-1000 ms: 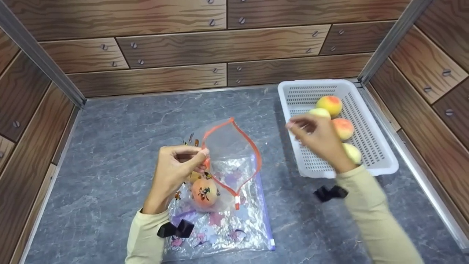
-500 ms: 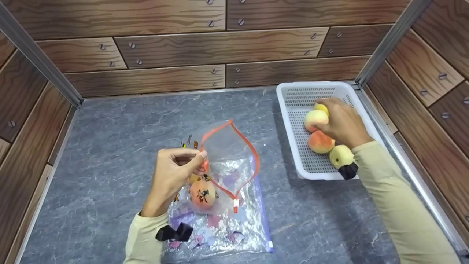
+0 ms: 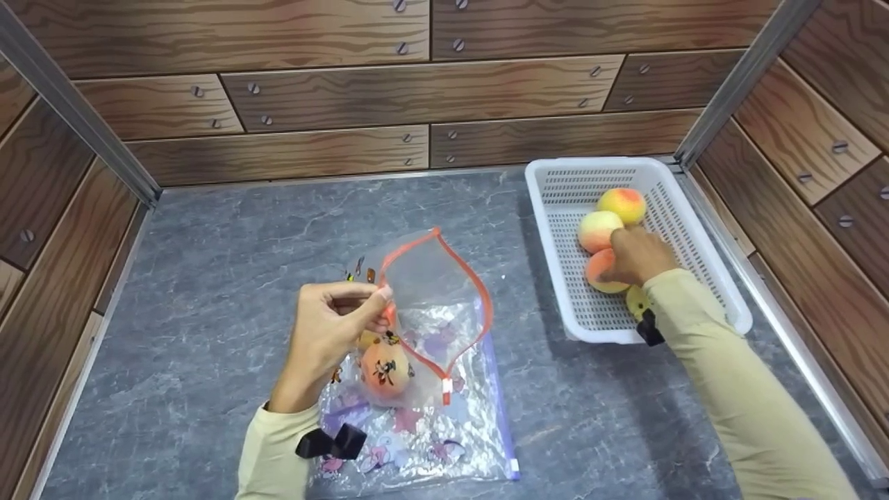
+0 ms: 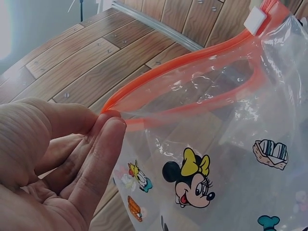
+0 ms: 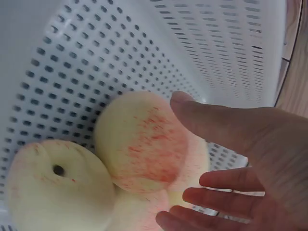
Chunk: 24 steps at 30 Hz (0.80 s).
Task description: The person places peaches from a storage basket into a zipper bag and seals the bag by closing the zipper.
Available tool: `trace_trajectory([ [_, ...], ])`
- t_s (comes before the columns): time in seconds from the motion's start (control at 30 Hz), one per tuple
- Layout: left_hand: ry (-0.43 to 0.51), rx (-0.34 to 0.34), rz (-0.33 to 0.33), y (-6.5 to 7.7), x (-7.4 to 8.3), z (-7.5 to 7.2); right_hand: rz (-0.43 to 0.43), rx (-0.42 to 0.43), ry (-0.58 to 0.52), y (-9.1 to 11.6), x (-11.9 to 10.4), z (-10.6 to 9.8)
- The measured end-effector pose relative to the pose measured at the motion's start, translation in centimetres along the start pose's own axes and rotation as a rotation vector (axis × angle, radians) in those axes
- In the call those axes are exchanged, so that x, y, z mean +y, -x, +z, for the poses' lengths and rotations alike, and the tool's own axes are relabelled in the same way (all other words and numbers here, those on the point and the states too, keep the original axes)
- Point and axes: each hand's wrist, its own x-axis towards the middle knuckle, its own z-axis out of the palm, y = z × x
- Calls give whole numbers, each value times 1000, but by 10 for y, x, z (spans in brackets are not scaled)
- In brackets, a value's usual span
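My left hand (image 3: 333, 319) pinches the orange-rimmed edge of a clear zip bag (image 3: 484, 278) between thumb and fingertips. Its mouth gapes wide, and a peach (image 3: 384, 369) lies inside with a yellowish one partly hidden behind. Cartoon prints cover the bag (image 4: 226, 159) in the left wrist view. My right hand (image 3: 642, 253) is inside the white basket, beside a red-blushed peach (image 3: 601, 269). In the right wrist view, thumb and fingers are spread around one side of a peach (image 5: 142, 144), not closed on it; whether they touch it I cannot tell.
The white perforated basket (image 3: 553, 278) stands at the right, holding several peaches. A second clear bag with a purple zip (image 3: 509, 444) lies flat beneath the first. Wood-patterned walls (image 3: 333, 104) enclose the grey marbled surface (image 3: 229, 243) on three sides.
My right hand has moved from the basket's left side into it, reached its far peach, then drawn back nearer the red-blushed one. The peaches have shifted slightly. My left hand keeps its pinch.
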Motion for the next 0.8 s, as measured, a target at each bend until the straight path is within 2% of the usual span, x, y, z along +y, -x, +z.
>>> trace_trajectory([
  [0.23, 5, -3, -27, -1, 1, 0, -6, -43, -13, -3, 5, 3],
  [0.57, 13, 1, -51, 0, 1, 1, -101, -57, 2, -6, 16, 5],
  [0.8, 11, -4, -33, 0, -1, 0, -112, -59, -124, -5, 24, 7],
])
